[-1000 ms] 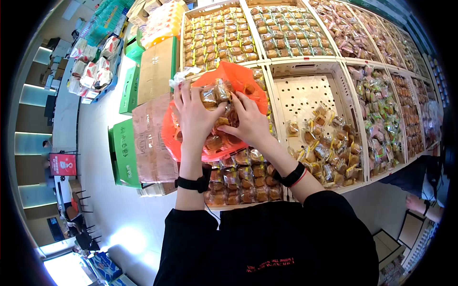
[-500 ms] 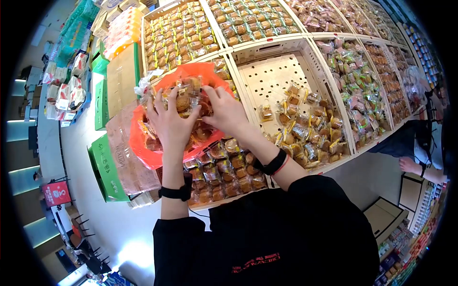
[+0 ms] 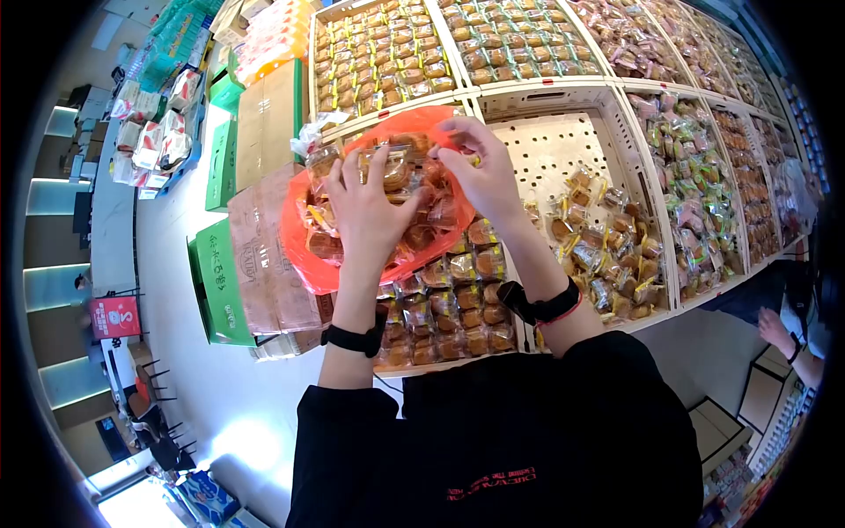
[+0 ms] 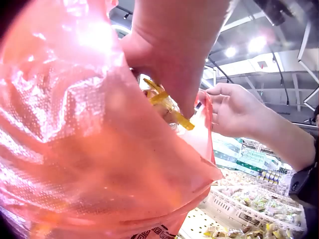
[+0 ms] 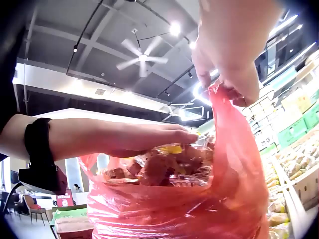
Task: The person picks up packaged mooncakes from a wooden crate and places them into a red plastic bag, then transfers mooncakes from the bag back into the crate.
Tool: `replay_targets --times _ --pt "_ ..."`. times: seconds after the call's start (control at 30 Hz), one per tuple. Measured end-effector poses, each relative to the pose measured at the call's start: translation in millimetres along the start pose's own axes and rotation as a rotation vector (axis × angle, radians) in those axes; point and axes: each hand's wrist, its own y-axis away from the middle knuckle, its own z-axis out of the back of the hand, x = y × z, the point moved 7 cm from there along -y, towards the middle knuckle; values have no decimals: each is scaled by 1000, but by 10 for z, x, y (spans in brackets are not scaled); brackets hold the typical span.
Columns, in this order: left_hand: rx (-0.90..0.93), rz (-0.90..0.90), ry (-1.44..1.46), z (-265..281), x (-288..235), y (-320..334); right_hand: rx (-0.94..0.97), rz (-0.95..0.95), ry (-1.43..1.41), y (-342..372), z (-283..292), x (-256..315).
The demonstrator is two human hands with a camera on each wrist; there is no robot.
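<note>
A red plastic bag [image 3: 308, 264], full of small wrapped cakes [image 3: 398, 169], sits over the near-left crate. My left hand [image 3: 368, 207] rests on the top cakes with its fingers spread; in the right wrist view that hand [image 5: 144, 139] lies nearly flat across them. At the bag's right rim, my right hand [image 3: 482, 172] pinches the plastic. The right wrist view shows the bag's edge [image 5: 227, 109] drawn up into a peak under the right hand's fingertips. Cakes deeper in the bag are hidden.
Right of the bag stands a crate [image 3: 554, 136] with loose wrapped cakes [image 3: 607, 251] in its near part. Rows of wrapped cakes [image 3: 449, 312] lie just below the bag. Cardboard boxes [image 3: 273, 251] are stacked at the left. Another person's hand [image 3: 775, 333] shows at far right.
My right hand has moved from the cakes out to the bag's right rim and taken hold of it. My left hand stays on the cakes. The head view swung left, then back.
</note>
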Motion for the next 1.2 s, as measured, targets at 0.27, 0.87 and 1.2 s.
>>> replay_targets --times 0.27,0.87,1.2 --pt "32 -11 66 123 -48 79 156 43 105 -4 -266 70" --pt "111 -197 130 170 137 -37 148 21 4 138 120 74" --pt "363 82 431 551 1280 -845 -202 -398 234 905 1629 -1097"
